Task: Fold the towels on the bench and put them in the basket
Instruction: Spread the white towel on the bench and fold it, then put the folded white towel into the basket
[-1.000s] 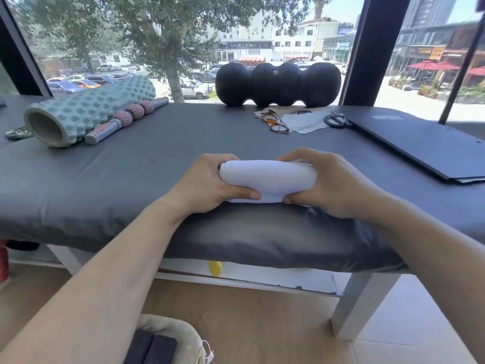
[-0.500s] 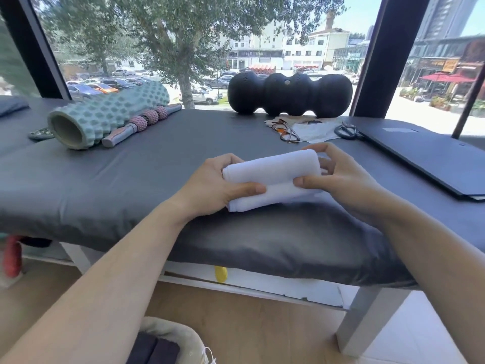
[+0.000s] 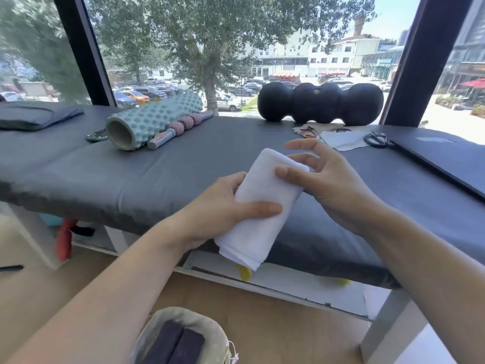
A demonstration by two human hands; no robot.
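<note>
A folded white towel (image 3: 258, 203) hangs tilted in the air above the front edge of the grey padded bench (image 3: 126, 179). My left hand (image 3: 217, 208) grips its lower half, thumb across the front. My right hand (image 3: 322, 177) is beside the towel's upper end with fingers spread and relaxed; its thumb tip touches the cloth. On the floor below, at the bottom of the view, stands a beige fabric basket (image 3: 210, 334) holding two dark folded towels (image 3: 175, 345). A dark grey folded cloth (image 3: 34, 116) lies on the bench at far left.
At the back of the bench lie a teal foam roller (image 3: 154, 119), a pink massage stick (image 3: 181, 127), a black peanut roller (image 3: 320, 103), glasses (image 3: 308, 132), scissors (image 3: 378, 140) and a black flat board (image 3: 451, 158). A wooden floor lies under the bench.
The towel has been lifted off the bench and swung from lying crosswise to hanging tilted. My right hand has let go and opened its fingers; my left hand keeps its hold.
</note>
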